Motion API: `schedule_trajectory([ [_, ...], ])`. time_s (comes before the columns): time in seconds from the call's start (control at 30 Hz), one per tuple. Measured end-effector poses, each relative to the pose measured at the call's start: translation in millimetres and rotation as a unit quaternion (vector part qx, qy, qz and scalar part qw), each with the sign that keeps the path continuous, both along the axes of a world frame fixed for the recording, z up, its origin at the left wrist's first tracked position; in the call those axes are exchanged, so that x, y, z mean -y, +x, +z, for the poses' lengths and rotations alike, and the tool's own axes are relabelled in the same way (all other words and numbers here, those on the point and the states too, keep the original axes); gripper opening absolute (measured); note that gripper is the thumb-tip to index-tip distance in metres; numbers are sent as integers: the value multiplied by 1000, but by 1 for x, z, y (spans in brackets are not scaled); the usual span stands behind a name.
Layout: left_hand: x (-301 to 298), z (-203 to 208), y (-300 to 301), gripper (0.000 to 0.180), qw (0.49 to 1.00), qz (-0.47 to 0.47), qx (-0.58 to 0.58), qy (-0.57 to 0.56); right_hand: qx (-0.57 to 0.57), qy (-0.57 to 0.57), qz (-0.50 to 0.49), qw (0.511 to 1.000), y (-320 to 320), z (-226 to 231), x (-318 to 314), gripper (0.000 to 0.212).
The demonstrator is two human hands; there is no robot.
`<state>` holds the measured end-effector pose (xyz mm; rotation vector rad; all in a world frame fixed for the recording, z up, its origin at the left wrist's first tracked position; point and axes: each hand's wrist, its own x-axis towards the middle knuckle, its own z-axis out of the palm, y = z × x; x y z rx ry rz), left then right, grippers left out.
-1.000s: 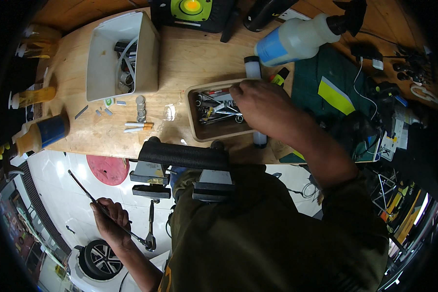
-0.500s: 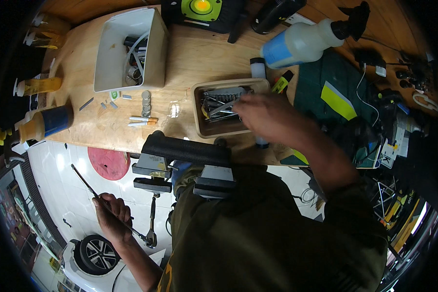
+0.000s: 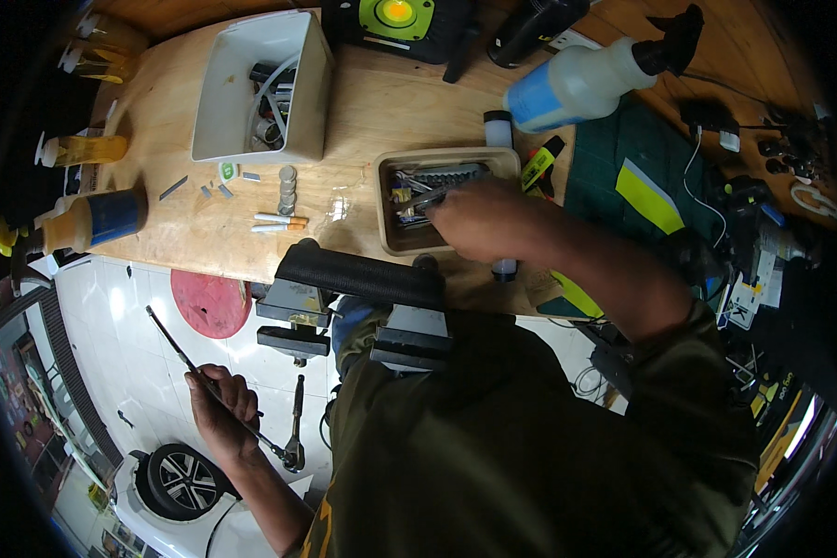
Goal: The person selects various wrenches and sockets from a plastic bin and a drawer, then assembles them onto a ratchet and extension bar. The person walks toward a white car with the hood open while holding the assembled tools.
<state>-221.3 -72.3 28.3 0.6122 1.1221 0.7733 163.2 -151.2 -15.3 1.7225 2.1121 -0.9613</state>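
Steel ext. bar [image 3: 170, 339] in L hand [image 3: 221, 414], fingers wrapped round it, long axis approx 10:30–4:30; ratchet [image 3: 295, 456] at its 4:30 end. R hand [image 3: 479, 219], nearer to tan tray [image 3: 380, 200], has fingers over loose tools [image 3: 418, 197], most visible at their 9–12 o'clk; can't tell if gripping. White bin [image 3: 309, 130] beyond, tray's 10 o'clk, on worktop [image 3: 353, 112].

Desk [image 3: 355, 107]: 1 bin [image 3: 314, 107] is standing toward the back, loose parts [image 3: 272, 104] lying in it. Coins [image 3: 287, 192] are lying before the bin, 2 cigarettes [image 3: 277, 223] before the coins. 1 tray [image 3: 382, 203] is sitting right of the coins, tools [image 3: 426, 192] lying in it. 1 marker [image 3: 541, 166] is lying right of the tray. 1 lamp [image 3: 398, 20] is standing behind the tray. 1 vise [image 3: 358, 275] is occupying the front edge.
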Motion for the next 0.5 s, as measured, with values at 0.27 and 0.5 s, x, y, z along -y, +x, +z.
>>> schedule_trajectory([
  [0.27,3,3,0,40,1000,-3,-13,7,-68,-10,-73,995,17,-7,-9,18],
  [0.5,4,-2,1,40,1000,-2,-4,4,-359,-145,-340,857,51,10,-2,23],
])
